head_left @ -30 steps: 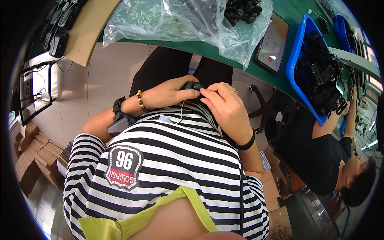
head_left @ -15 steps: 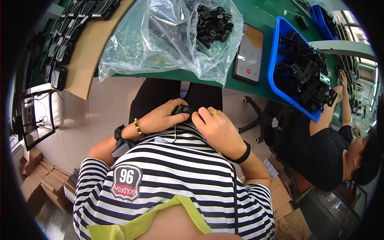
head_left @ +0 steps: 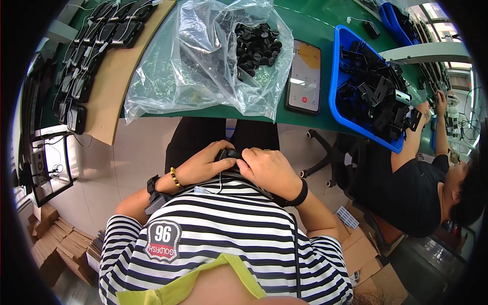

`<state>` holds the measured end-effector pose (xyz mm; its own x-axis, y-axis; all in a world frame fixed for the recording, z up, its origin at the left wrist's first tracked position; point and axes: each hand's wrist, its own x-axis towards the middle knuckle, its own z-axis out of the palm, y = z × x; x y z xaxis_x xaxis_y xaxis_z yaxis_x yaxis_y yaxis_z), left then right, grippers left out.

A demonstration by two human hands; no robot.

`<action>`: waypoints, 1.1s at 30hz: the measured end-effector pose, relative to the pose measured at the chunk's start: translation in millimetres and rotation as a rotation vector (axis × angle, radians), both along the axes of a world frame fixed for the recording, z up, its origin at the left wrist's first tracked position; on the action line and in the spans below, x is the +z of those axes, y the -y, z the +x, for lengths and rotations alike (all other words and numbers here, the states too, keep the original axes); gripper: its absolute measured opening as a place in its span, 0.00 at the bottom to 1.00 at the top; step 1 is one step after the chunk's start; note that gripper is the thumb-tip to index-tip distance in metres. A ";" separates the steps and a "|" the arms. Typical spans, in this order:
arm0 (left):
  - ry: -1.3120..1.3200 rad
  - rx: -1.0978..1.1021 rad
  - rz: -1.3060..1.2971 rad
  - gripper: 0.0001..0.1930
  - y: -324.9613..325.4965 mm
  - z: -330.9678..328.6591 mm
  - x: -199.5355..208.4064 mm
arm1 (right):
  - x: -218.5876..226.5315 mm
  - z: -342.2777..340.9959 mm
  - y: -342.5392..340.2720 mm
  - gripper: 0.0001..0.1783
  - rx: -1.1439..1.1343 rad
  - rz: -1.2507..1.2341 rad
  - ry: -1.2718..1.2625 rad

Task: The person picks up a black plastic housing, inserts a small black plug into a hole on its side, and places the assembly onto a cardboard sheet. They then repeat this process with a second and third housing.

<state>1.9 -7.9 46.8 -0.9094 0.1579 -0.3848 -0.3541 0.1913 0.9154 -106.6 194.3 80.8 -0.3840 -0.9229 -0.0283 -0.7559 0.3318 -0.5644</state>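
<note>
Low in front of my striped shirt, over my lap, my left hand point(head_left: 206, 161) is closed round a small black device point(head_left: 232, 153) with a rounded end. A thin white cable point(head_left: 220, 183) hangs from it to a small white connector point(head_left: 201, 190) lying on the shirt. My right hand point(head_left: 268, 172) presses in from the right, fingers curled and thumb at the device's right end. Whatever those fingers pinch is hidden behind them. Past my hands, a clear plastic bag point(head_left: 201, 76) lies on the green table, with several round black knobs point(head_left: 258, 51) inside.
A phone point(head_left: 304, 76) and a blue bin point(head_left: 335, 96) of black brackets point(head_left: 378, 94) stand on the table's right. Several cabled black devices point(head_left: 84, 63) sit at left beside a brown board point(head_left: 114, 86). At right, a seated co-worker point(head_left: 406, 193) reaches over the table; cardboard point(head_left: 63, 239) is stacked lower left.
My right hand has turned and closed in on the device, its fingers now against the right end. The left hand keeps its hold. The whole view has shifted slightly.
</note>
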 end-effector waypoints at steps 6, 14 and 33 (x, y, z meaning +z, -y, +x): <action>-0.023 0.005 -0.027 0.22 1.5 -0.2 -0.7 | -8.6 7.8 2.5 0.13 -0.099 0.006 -0.035; 0.060 0.083 0.025 0.23 4.5 -5.3 8.2 | 1.6 6.9 13.8 0.09 -0.095 -0.187 -0.170; 0.134 -0.059 0.036 0.24 9.9 -7.1 7.5 | -8.6 -4.5 1.1 0.13 0.053 0.035 -0.055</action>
<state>-5.2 -17.8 54.4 -0.8391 0.2258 -0.4948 -0.4622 0.1835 0.8676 -111.2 193.2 72.2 -0.3362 -0.9409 -0.0412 -0.8023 0.3091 -0.5106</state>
